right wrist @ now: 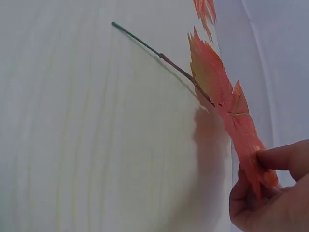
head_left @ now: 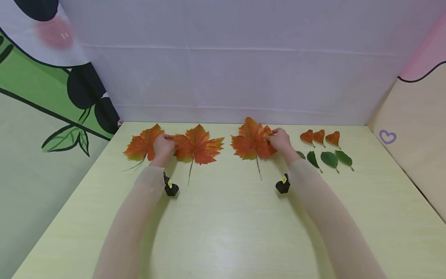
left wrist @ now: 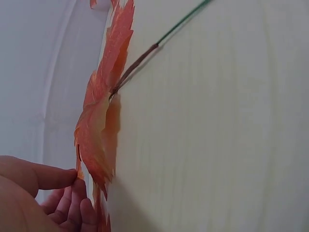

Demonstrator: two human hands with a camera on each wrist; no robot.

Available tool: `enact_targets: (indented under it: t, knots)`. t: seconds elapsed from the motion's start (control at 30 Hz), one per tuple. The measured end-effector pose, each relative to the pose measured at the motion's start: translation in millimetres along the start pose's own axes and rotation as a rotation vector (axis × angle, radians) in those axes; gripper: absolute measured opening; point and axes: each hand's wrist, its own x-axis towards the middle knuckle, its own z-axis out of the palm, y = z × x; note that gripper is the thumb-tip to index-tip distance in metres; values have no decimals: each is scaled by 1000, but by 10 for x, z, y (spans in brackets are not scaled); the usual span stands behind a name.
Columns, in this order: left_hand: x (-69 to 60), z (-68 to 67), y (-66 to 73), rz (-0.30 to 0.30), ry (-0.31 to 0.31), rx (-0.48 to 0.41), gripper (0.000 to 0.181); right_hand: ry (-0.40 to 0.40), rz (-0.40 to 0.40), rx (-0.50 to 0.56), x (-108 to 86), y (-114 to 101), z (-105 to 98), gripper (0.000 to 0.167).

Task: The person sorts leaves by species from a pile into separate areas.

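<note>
Three orange-red artificial maple leaves lie in a row toward the back of the table. My left hand (head_left: 165, 147) is between the left maple leaf (head_left: 134, 149) and the middle maple leaf (head_left: 198, 145); its thumb and index finger pinch an edge lobe of the middle one, as the left wrist view shows. The right maple leaf (head_left: 252, 141) has its right edge pinched by my right hand (head_left: 280, 141). In the right wrist view that leaf (right wrist: 236, 128) is tilted, that edge lifted off the table, its stem pointing away from the hand.
Beyond my right hand sit three small orange leaves (head_left: 318, 136) in a row. Several small green leaves (head_left: 329, 159) lie in front of them, one partly hidden by the right sleeve. A pale cloth wall (head_left: 226, 85) rises behind the table's (head_left: 223, 224) back edge.
</note>
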Motion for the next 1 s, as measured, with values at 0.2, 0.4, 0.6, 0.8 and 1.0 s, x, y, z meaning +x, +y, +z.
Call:
enact_targets:
  t: [0.2,0.4,0.6,0.8,1.0]
  knots:
    - [0,6,-9,-5,-4,4,38,61,59,-22,-7,45,96,40]
    - [18,12,-19,-24,-31,-28,42,89,82,-160,-73,27,165,49]
    - [44,-1,-13,-19,-37,-8,43,101,94,-301,-108,-23,193,63]
    - [-8,-13,8,12,-32,16,40,104,71,-380,-151,-38,153,57]
    - [-59,-108,50,45,-24,22,36,62,20,-414,-204,-47,-35,41]
